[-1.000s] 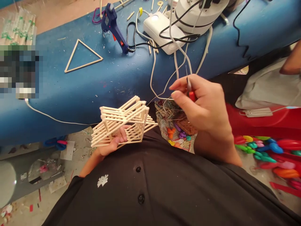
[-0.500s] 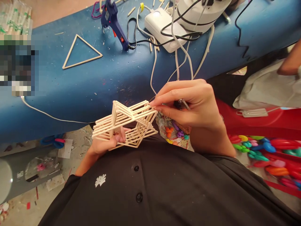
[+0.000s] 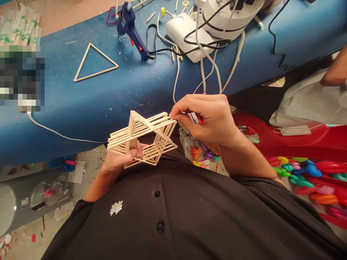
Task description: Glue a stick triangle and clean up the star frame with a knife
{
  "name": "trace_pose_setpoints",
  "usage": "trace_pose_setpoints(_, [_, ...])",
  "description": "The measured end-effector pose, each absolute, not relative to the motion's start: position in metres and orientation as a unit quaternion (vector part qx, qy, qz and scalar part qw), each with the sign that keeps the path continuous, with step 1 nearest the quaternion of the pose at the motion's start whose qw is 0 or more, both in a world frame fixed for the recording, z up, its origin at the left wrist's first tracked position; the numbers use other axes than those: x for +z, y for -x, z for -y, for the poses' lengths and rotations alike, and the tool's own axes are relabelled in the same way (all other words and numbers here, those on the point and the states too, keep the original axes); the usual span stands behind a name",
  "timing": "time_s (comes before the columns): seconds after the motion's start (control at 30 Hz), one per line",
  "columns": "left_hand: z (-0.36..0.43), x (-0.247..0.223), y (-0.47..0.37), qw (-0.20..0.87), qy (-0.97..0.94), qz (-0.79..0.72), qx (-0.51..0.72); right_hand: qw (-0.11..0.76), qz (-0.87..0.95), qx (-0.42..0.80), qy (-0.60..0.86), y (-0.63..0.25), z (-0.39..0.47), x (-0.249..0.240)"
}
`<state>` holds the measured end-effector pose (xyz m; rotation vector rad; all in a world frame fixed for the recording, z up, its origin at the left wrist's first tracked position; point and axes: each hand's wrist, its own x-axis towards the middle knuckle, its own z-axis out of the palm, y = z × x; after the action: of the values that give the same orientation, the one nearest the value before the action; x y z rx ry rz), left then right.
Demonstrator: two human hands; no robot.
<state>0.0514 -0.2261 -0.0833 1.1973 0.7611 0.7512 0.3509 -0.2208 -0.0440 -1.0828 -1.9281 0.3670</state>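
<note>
Wooden sticks are joined in layers into a star-shaped frame point(image 3: 153, 127), tilted in front of my black shirt. My left hand point(image 3: 119, 159) is closed round its lower left side, with thumb and fingertips showing through the gaps. At the right tip of the star, the thumb and forefinger of my right hand point(image 3: 207, 117) are pinched together, touching the corner. A small object with a silvery end and a red part point(image 3: 195, 118) is tucked inside that hand; most of it is hidden, so I cannot tell its kind.
A triangle of sticks point(image 3: 103, 69) lies on the blue table point(image 3: 59, 121). Behind it are a blue glue gun point(image 3: 132, 30), a white power adapter point(image 3: 187, 36), tangled cables and loose sticks. Colourful balloons point(image 3: 317, 180) fill the right side. Another person's arm point(image 3: 336, 72) shows at the far right.
My right hand has shifted slightly left and turned, showing the silvery and red object more plainly. The star frame has risen a little. The view has moved slightly.
</note>
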Motion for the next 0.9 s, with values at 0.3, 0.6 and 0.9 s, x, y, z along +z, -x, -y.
trace_pose_setpoints(0.3, [0.23,-0.093,-0.068,0.713,-0.514,-0.251,0.405,0.593,0.669,0.194,0.403,-0.325,0.22,-0.068])
trace_pose_setpoints(0.6, [0.232,-0.092,-0.07,0.704,-0.524,-0.239,0.415,0.616,0.592,0.296,0.427,-0.313,0.222,-0.078])
trace_pose_setpoints(0.9, [0.225,-0.098,-0.065,0.708,-0.533,-0.215,0.41,0.557,0.544,0.133,0.613,-0.373,0.256,-0.045])
